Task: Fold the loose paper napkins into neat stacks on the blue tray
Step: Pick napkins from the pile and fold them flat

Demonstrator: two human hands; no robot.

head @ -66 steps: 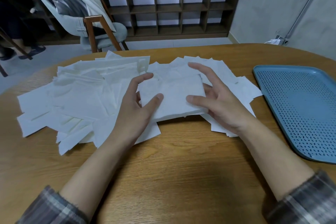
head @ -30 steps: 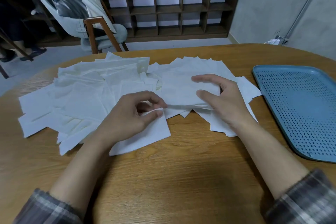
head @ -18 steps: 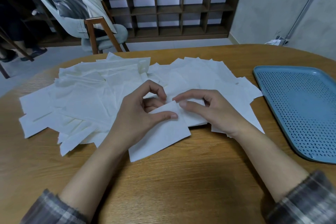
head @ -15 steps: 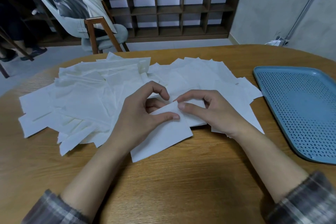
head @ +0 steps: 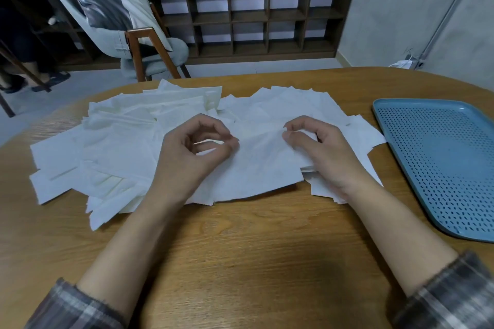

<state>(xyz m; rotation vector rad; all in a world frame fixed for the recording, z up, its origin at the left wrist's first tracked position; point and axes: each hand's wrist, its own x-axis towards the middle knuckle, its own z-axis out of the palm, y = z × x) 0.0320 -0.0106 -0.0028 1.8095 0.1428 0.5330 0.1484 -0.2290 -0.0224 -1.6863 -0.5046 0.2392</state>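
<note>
No text, label, brand, number or sign can be read anywhere in view. The white paper napkins (head: pixel 120 147) spread over the wooden table and the blue perforated plastic tray (head: pixel 441 157) at the right both show plain, unprinted surfaces.
</note>
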